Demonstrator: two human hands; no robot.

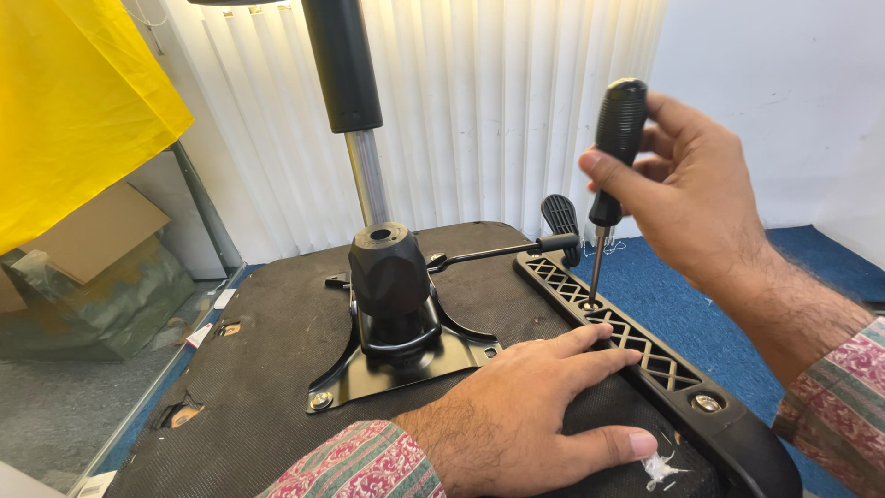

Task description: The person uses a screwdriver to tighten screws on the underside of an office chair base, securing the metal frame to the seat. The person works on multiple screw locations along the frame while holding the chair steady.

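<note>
Seat (277,341): an upturned chair seat with a dark fabric underside, lying flat and filling the lower view; judged bulky and stiff, best steadied by a flat palm.
Armrest bracket (645,355): a black plastic lattice strip laid along the seat's right edge; judged rigid but light, a bolt head shown near its lower end.
Mounting plate (406,355): black metal, bolted at the seat's centre, with a black knob-like housing above it and a lever running to the right.
Right hand (696,194): raised above the bracket, fingers closed around the screwdriver handle.
Left hand (525,406): pressed flat on the seat, fingers spread, fingertips touching the bracket's inner edge.
Screwdriver (616,138): held upright, its tip set in a bracket hole; the ribbed black handle is judged grippy, the thin shaft stiff; best held at the handle.
</note>
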